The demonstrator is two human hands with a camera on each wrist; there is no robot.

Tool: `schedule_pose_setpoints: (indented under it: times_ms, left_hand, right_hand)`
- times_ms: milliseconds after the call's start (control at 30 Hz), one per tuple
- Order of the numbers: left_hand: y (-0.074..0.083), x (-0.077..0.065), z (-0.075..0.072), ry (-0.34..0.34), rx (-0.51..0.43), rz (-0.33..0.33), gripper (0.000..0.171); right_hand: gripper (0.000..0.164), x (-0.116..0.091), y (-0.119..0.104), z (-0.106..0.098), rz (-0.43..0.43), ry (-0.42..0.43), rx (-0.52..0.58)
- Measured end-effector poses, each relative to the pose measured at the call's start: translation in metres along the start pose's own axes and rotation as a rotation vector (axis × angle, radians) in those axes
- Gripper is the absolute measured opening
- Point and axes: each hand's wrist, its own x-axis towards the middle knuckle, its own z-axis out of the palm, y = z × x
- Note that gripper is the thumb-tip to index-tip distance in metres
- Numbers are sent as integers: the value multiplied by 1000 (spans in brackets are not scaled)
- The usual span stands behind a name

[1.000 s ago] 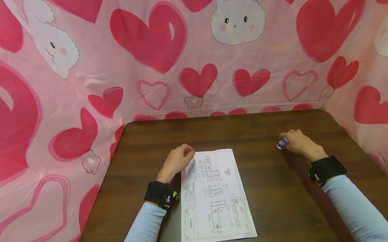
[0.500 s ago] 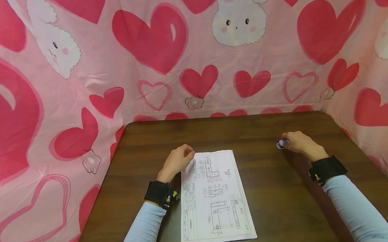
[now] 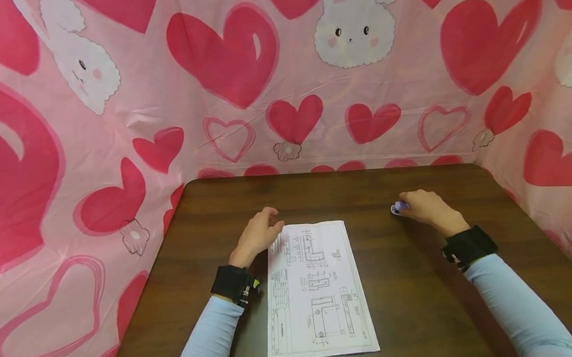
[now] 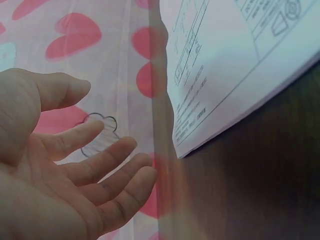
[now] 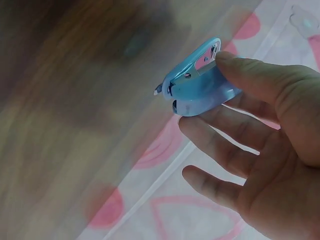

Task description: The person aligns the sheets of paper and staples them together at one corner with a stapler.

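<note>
In the head view, my right hand (image 3: 427,208) holds a small lavender-blue stapler (image 3: 400,208) over the right part of the table. The right wrist view shows the stapler (image 5: 197,82) pinched between thumb and fingers, its jaw end pointing away from the palm. A small stack of paper sheets (image 3: 332,287) printed with technical drawings lies left of the table's middle. At its upper left corner is my left hand (image 3: 257,234), thumb and fingers apart. Seen from the left wrist, this hand (image 4: 75,165) has loosely bent fingers and nothing in its grasp, beside the paper (image 4: 220,65).
The brown wooden table (image 3: 417,314) has rounded far corners. A pink cloth (image 3: 242,137) printed with hearts and rabbits hangs behind it and along both sides. Each wrist wears a black band with a camera.
My right hand has moved left with the stapler. The left hand has raised its fingers and parted them from the thumb. The paper lies where it was.
</note>
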Motion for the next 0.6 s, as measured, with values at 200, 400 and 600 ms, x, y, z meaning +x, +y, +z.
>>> schedule_pose_setpoints:
  times_ms: [200, 400, 600]
  left_hand:
    - [-3, -1, -9, -51, 21, -6, 51]
    - [-4, -3, -14, -70, 14, -39, 53]
    - [-7, -4, -8, -80, 3, -67, 52]
  right_hand:
    - [12, 12, -22, 2, -44, -7, 19]
    - [13, 27, -44, 5, -92, -34, 24]
    - [12, 36, -63, 9, -143, -88, 20]
